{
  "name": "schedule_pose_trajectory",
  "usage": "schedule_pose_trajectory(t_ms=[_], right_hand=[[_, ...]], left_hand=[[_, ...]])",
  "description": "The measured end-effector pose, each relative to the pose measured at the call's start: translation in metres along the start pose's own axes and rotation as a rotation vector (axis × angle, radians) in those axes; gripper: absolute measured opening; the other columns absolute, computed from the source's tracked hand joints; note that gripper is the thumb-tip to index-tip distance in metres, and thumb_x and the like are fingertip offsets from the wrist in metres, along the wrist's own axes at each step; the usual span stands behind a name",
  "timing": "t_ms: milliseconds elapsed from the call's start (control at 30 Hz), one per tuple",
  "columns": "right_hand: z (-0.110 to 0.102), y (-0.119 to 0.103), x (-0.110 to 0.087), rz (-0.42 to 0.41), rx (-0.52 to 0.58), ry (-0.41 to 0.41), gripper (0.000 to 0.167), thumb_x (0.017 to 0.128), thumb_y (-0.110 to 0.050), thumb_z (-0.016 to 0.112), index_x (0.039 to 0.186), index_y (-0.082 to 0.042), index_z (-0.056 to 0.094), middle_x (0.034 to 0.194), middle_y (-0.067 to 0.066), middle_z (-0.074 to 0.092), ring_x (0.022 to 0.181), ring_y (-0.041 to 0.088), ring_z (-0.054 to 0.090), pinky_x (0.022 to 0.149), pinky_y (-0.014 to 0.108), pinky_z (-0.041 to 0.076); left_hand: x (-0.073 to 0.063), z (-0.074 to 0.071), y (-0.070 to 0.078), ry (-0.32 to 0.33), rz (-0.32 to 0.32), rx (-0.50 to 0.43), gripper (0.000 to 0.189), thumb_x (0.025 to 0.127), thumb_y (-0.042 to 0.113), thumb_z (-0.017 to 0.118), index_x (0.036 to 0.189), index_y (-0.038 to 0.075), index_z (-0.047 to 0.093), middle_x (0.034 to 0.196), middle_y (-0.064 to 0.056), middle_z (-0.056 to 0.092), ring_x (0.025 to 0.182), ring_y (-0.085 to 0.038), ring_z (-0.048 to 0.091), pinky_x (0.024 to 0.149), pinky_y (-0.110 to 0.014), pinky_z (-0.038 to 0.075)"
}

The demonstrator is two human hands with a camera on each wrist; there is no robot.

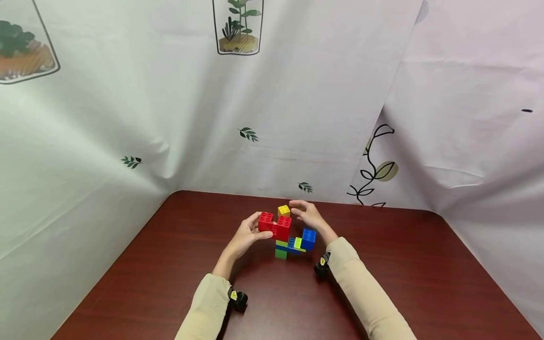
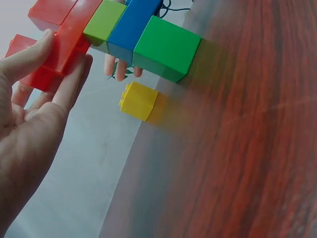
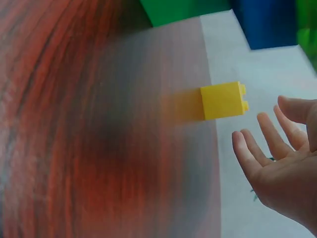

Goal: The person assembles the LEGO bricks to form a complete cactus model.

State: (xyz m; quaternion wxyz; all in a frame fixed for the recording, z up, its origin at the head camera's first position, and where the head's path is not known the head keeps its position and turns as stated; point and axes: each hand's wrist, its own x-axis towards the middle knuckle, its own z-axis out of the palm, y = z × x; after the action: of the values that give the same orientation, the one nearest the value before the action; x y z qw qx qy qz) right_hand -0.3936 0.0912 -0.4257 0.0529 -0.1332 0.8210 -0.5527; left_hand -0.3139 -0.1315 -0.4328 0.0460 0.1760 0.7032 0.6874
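Note:
A structure of toy building bricks stands on the table, its green brick [image 1: 281, 254] lowest. Above that come blue and lime-green layers, with red bricks [image 1: 284, 227] at the top and a blue brick [image 1: 309, 239] out to the right. My left hand [image 1: 247, 235] grips the red bricks, thumb on the near side and fingers behind, as the left wrist view shows. Behind the structure, apart from it, a yellow brick [image 3: 223, 100] sits on the table. My right hand [image 1: 309, 215] is beside the yellow brick, fingers spread and holding nothing.
The dark red wooden table [image 1: 382, 264] reaches back to a white printed cloth [image 1: 280, 118] hanging behind it and at both sides. A black wrist camera [image 1: 240, 301] is strapped at the left sleeve, another black wrist camera [image 1: 321, 267] at the right.

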Motion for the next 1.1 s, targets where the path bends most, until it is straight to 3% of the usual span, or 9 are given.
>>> schedule_pose_trajectory(t_ms=[267, 367, 633, 933, 1100], right_hand=[[0.014, 0.01, 0.006, 0.013, 0.001, -0.045, 0.046, 0.098, -0.006, 0.053, 0.143, -0.002, 0.045, 0.146, 0.022, 0.047, 0.128, 0.038, 0.053, 0.103, 0.048, 0.049], [0.018, 0.013, 0.008, 0.022, 0.01, -0.056, 0.05, 0.097, -0.003, 0.053, 0.145, -0.003, 0.042, 0.149, 0.021, 0.044, 0.132, 0.039, 0.049, 0.107, 0.049, 0.045], [0.022, 0.013, 0.014, 0.015, -0.025, -0.053, 0.058, 0.096, -0.01, 0.058, 0.15, -0.008, 0.036, 0.154, 0.018, 0.038, 0.138, 0.039, 0.043, 0.111, 0.054, 0.039], [0.025, 0.011, 0.014, -0.003, -0.083, 0.021, 0.047, 0.094, -0.009, 0.062, 0.138, -0.001, 0.05, 0.136, 0.024, 0.055, 0.123, 0.04, 0.054, 0.105, 0.051, 0.046], [0.024, 0.015, 0.012, 0.008, -0.12, 0.01, 0.042, 0.094, -0.006, 0.061, 0.134, 0.001, 0.052, 0.131, 0.025, 0.058, 0.121, 0.039, 0.056, 0.103, 0.05, 0.048]], left_hand=[[-0.004, -0.003, -0.002, -0.06, -0.03, -0.015, 0.062, 0.089, 0.008, 0.068, 0.143, 0.002, 0.038, 0.14, -0.029, 0.048, 0.113, -0.015, 0.062, 0.093, -0.026, 0.054], [-0.004, -0.003, -0.002, -0.093, -0.014, -0.035, 0.062, 0.09, 0.008, 0.067, 0.144, 0.003, 0.037, 0.143, -0.03, 0.045, 0.117, -0.017, 0.06, 0.094, -0.025, 0.054], [-0.001, -0.003, -0.001, -0.137, 0.019, -0.095, 0.065, 0.089, 0.006, 0.066, 0.146, 0.001, 0.035, 0.145, -0.035, 0.037, 0.112, -0.008, 0.06, 0.093, -0.023, 0.054], [0.0, -0.003, -0.001, -0.128, 0.039, -0.097, 0.062, 0.089, 0.004, 0.066, 0.144, -0.002, 0.036, 0.14, -0.037, 0.041, 0.105, -0.006, 0.062, 0.091, -0.022, 0.055], [-0.001, -0.003, -0.003, -0.089, 0.01, -0.071, 0.063, 0.087, 0.004, 0.068, 0.142, -0.003, 0.038, 0.136, -0.031, 0.049, 0.104, -0.007, 0.063, 0.091, -0.023, 0.055]])
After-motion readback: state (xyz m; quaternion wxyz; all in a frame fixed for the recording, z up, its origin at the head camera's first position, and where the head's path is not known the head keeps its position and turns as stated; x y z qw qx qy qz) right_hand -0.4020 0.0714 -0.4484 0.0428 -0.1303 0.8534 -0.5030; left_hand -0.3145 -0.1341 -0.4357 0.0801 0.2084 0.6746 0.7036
